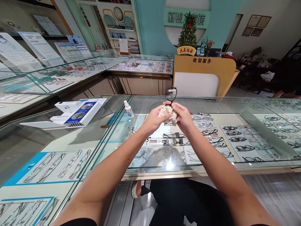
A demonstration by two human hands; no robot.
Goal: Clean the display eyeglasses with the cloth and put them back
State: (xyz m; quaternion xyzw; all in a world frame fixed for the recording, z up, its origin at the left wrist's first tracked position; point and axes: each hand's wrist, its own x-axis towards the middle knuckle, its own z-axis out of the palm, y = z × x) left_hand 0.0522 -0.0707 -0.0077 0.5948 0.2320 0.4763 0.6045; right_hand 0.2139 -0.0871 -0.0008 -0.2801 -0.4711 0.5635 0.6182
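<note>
Glasses [171, 94] are seemingly being wiped above the worktop [225, 110]; cloth [166, 109] is being clamped by fingers of the left hand [154, 120], glasses apparently by the right hand [184, 116]; gentle rubbing is being called for.

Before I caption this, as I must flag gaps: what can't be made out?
All in the head view:
Rest of the black glasses: covered by the cloth, left hand and right hand.
Label print on the white bottle: too small.
Part of the wall sign: behind the plant.
Left sleeve: mostly cut off by the bottom edge.
</note>
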